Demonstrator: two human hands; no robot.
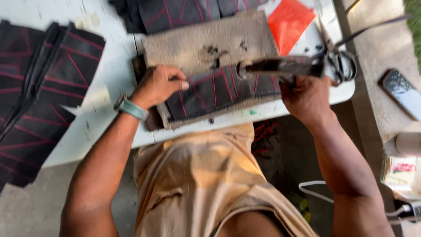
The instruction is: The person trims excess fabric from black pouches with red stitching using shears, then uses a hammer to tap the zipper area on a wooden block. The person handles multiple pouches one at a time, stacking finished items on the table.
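A dark cloth piece (pixel 219 90) with red stitched lines lies on a tan pad (pixel 210 41) near the front edge of the pale surface (pixel 109 66), right before the person. The left hand (pixel 155 85) presses down on the cloth's left end, fingers curled and pressed together, a teal wristband (pixel 131 108) on the wrist. The right hand (pixel 307 96) holds the cloth's right end from below the edge; its fingers are wrapped out of sight, so what exactly they pinch cannot be told. Above that hand a dark bar-like tool (pixel 280 66) lies across the cloth, blurred; whether the hand grips it is unclear. To handle the cloth well here, it seems wise to keep it flat and taut between the two hands, with the left palm pinning it so the red lines stay straight, and the right end held level with the pad rather than drooping over the edge. Just right of the tool lie scissors (pixel 340 61), close enough to snag the cloth. Behind the pad sit an orange sheet (pixel 289 22) and more dark pieces (pixel 184 13); a larger stack of the same lined cloth (pixel 39 96) lies well to the left. A phone (pixel 401 92) rests on a separate ledge to the right.
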